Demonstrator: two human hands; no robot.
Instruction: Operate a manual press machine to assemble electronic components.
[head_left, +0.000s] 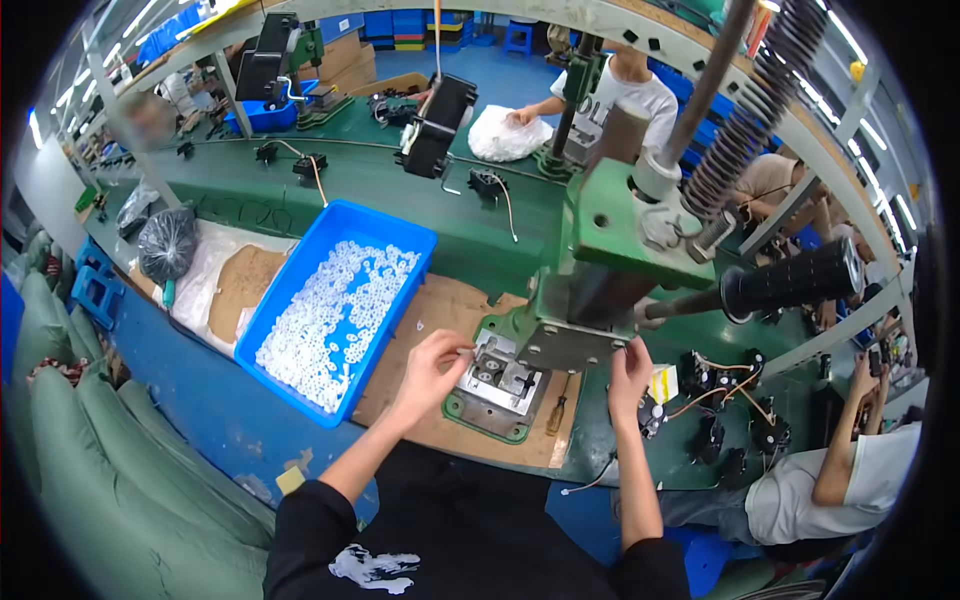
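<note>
My left hand is at the left side of a metal fixture on the base of a green hand press. Its thumb and fingers are pinched together; whatever they hold is too small to make out. Round details show in the fixture's top. My right hand is raised just right of the press's lower block, fingers curled together, with their contents hidden. Left of the press, a blue bin holds many small white plastic parts.
A screwdriver lies right of the fixture on cardboard. The press's black-gripped lever juts out to the right. Black wired units lie at the right. Across the green bench, a person handles a white bag.
</note>
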